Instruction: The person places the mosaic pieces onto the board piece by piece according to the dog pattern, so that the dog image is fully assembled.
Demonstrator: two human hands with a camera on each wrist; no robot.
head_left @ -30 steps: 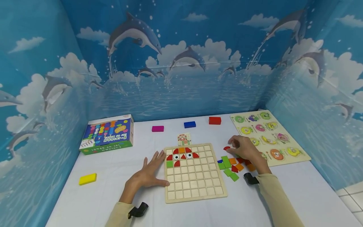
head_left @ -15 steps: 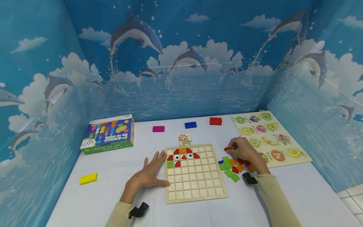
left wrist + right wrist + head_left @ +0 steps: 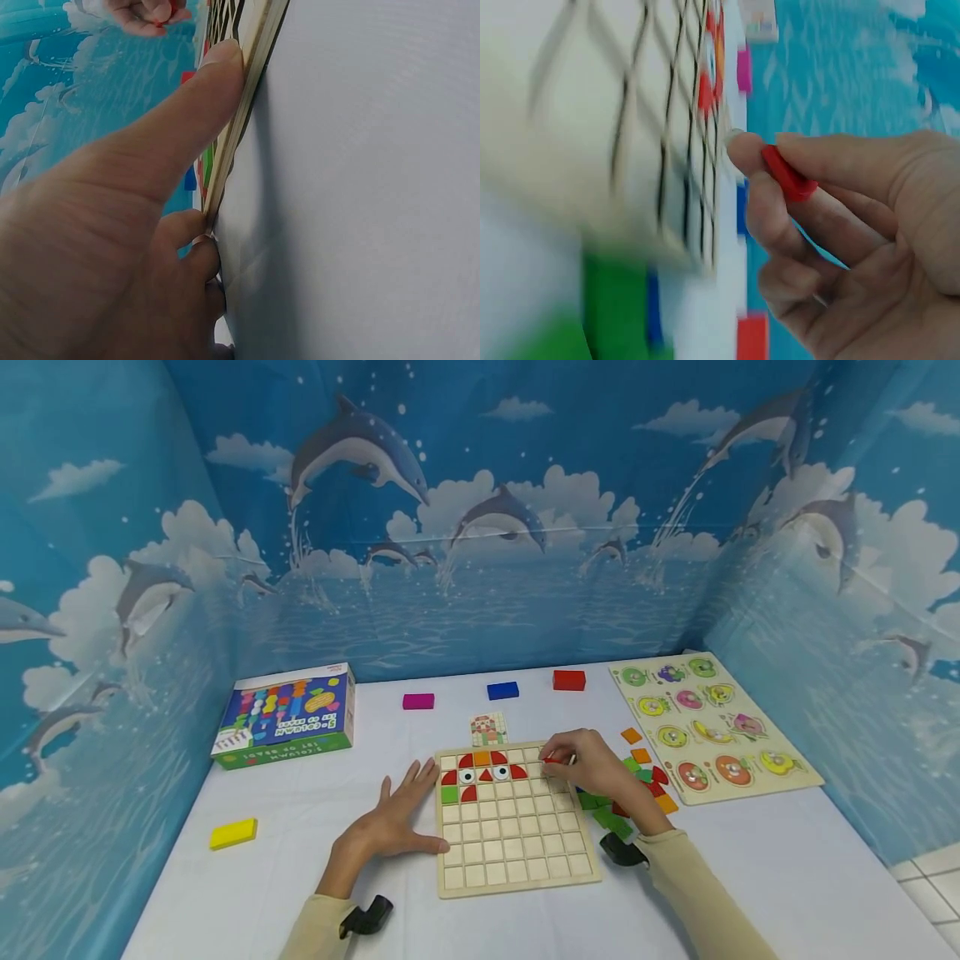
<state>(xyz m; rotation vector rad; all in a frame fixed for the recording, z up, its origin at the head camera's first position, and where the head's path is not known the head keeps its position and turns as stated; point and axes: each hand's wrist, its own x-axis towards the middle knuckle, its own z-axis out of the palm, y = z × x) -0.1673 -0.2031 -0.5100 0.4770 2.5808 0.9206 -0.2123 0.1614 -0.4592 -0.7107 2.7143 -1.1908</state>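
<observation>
A wooden grid board [image 3: 502, 835] lies on the white table, with red, orange, green and eye-patterned tiles in its upper left cells. My left hand [image 3: 397, 814] rests at the board's left edge, fingers spread; in the left wrist view its thumb [image 3: 202, 94] touches the rim. My right hand [image 3: 588, 766] is over the board's upper right part. Between thumb and index finger it pinches a small red tile [image 3: 789, 174], plain in the right wrist view. A small pattern card [image 3: 488, 727] lies behind the board.
Loose green, red and orange tiles [image 3: 666, 804] lie right of the board, partly behind the right forearm. A fruit puzzle board [image 3: 720, 727] stands further right. Magenta [image 3: 417, 701], blue [image 3: 502, 691], red [image 3: 569, 680] and yellow blocks [image 3: 233, 834] and a bead-set box [image 3: 285, 718] lie around.
My right hand has taken the red tile from beside the loose pile and moved left over the board with it. The left hand has stayed at the board's edge.
</observation>
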